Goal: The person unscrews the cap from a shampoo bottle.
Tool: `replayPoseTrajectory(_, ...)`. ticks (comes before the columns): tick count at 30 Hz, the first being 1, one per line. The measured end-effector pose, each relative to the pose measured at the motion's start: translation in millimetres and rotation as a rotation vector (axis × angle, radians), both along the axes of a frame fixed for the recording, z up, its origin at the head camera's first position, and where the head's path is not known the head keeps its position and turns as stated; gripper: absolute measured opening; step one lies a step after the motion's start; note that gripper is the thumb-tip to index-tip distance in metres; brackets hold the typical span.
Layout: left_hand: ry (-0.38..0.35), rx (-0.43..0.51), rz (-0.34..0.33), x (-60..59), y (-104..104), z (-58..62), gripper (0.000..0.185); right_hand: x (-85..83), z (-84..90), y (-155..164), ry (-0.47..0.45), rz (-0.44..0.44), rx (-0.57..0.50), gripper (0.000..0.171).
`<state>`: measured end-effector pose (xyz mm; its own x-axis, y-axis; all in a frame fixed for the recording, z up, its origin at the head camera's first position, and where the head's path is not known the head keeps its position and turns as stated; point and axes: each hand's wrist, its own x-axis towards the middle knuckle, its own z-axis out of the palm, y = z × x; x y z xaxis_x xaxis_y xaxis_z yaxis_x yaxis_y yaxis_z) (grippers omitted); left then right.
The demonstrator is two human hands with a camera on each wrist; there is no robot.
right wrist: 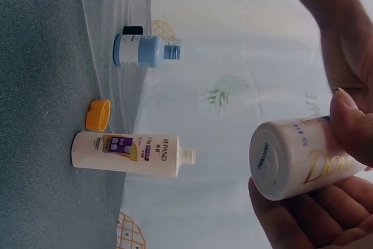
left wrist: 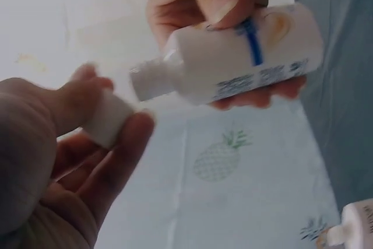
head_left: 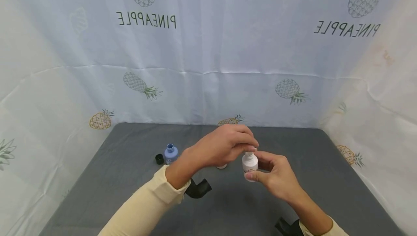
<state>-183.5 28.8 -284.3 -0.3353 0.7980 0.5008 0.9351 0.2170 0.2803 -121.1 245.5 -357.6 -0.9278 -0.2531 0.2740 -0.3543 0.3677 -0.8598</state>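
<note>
My right hand [head_left: 258, 166] grips a small white bottle [head_left: 249, 162] upright above the grey table, thumb on its front. The left wrist view shows this bottle [left wrist: 250, 56] with a blue mark, printed text and a bare neck. My left hand [head_left: 250, 144] hovers just over that neck and pinches the white cap [left wrist: 108, 118] between thumb and fingers, a short way off the bottle. In the right wrist view the bottle's round base [right wrist: 280, 158] faces the camera, with my right hand's fingers [right wrist: 303, 225] wrapped round it.
A blue bottle [head_left: 171, 154] with no cap stands at the left, a black cap [head_left: 159, 159] beside it. A cream bottle [right wrist: 131, 154] with an open neck stands near an orange cap [right wrist: 98, 115]. Pineapple-print sheets wall the grey table [head_left: 137, 192].
</note>
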Motion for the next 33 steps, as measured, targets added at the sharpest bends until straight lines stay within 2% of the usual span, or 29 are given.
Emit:
replayPoseTrajectory(3, -0.036, 0.079, 0.032, -0.2, 1.7, -9.8, 0.015, 0.3, -0.3, -0.5, 0.018, -0.011, -0.011, 0.048)
replayPoseTrajectory(10, -0.227, 0.193, 0.085, 1.3, 5.3, -27.4, 0.016, 0.6, 1.2, -1.4, 0.029, -0.039, -0.032, 0.046)
replayPoseTrajectory(12, -0.256, 0.218, 0.088, 1.4, 6.0, -31.3, 0.016, 0.6, 1.2, -1.6, 0.018, -0.042, -0.045, 0.046)
replayPoseTrajectory(18, -0.319, 0.292, 0.053, 1.6, 5.2, -41.2, 0.021, 1.1, 0.5, -2.5, -0.005, -0.028, -0.098, 0.045)
replayPoseTrajectory(22, -0.372, 0.277, 0.019, 1.6, 0.4, -42.3, 0.032, 1.4, 1.5, -3.1, -0.005, -0.019, -0.107, 0.045)
replayPoseTrajectory(25, -0.359, 0.236, 0.009, 1.1, -1.7, -41.0, 0.034, 1.9, 1.8, -3.0, -0.004, -0.021, -0.101, 0.044)
replayPoseTrajectory(31, -0.156, 0.178, 0.039, 0.6, -2.4, -41.9, 0.034, 1.9, 2.4, -2.6, 0.024, -0.031, -0.078, 0.044)
replayPoseTrajectory(33, -0.135, 0.183, 0.058, 1.1, -2.3, -43.1, 0.032, 2.1, 2.8, -2.3, 0.022, -0.038, -0.068, 0.045)
